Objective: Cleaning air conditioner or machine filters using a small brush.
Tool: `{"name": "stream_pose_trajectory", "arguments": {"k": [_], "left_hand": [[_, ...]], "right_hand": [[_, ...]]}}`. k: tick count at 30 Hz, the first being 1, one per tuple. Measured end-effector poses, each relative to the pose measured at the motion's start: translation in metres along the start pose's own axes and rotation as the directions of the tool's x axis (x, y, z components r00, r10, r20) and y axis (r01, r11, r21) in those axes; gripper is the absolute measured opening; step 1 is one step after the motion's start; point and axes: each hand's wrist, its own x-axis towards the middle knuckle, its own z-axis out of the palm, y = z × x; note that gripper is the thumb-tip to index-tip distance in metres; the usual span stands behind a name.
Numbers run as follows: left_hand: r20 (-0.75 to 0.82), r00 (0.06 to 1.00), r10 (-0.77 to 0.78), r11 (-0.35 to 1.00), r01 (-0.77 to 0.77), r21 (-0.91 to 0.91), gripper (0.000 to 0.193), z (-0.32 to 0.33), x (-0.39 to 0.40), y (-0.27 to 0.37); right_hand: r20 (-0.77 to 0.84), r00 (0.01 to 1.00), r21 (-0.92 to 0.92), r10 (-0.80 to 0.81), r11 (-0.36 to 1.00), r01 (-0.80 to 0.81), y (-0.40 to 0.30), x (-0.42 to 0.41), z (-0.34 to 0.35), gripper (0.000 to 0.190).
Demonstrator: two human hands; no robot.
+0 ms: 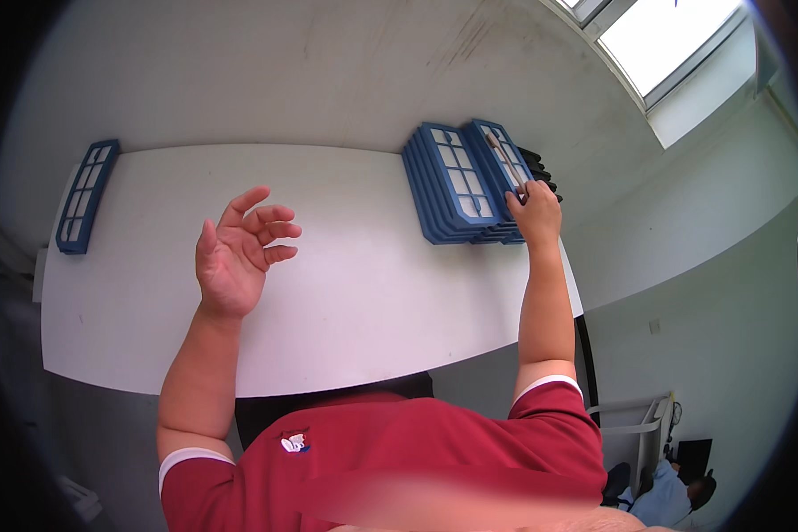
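Observation:
My left hand (234, 256) hovers palm up over the white table (359, 312), its fingers apart and holding nothing. At the right rear, my right hand (537, 209) has its fingers on the near end of a thin brush-like tool (505, 159). That tool lies over a stack of blue-framed filter panels (495, 149) with white inserts. Beside it stands another stack of the same blue-framed panels (459, 173). Whether my fingers are closed around the tool's handle is hard to tell.
More blue-framed panels (88, 196) lie at the table's far left edge. Black ridged parts (538, 169) sit behind my right hand. A wall runs along the table's rear edge, with a window (671, 46) at upper right. Another person (665, 495) is at lower right, away from the table.

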Motion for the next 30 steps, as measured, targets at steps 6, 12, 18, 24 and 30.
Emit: {"name": "stream_pose_trajectory", "arguments": {"k": [6, 12, 18, 24, 30], "left_hand": [[-0.099, 0.995, 0.029, 0.953, 0.003, 0.304, 0.063, 0.004, 0.000, 0.009], [0.041, 0.988, -0.148, 0.533, 0.045, 0.845, 0.054, 0.035, 0.003, 0.036], [-0.082, 0.962, 0.259, -0.169, 0.129, 0.977, 0.066, -0.085, 0.053, 0.098], [-0.372, 0.716, 0.591, -0.505, 0.688, 0.522, 0.081, -0.207, 0.014, 0.176], [-0.591, 0.556, 0.584, -0.478, 0.824, 0.303, 0.091, -0.198, -0.003, 0.194]], "right_hand": [[-0.085, 0.996, 0.021, 0.024, 1.000, -0.022, -0.007, 0.000, -0.015, 0.028], [-0.411, 0.911, 0.595, -0.016, 0.753, 0.282, -0.044, -0.013, -0.029, 0.019], [-0.143, 0.989, 0.974, 0.038, 0.184, 0.134, -0.121, -0.054, -0.020, 0.028], [0.049, 0.998, 0.990, -0.043, -0.129, -0.055, -0.167, -0.071, 0.020, 0.033], [0.228, 0.965, 0.969, -0.126, -0.068, -0.238, -0.172, -0.078, 0.043, 0.030]]}}
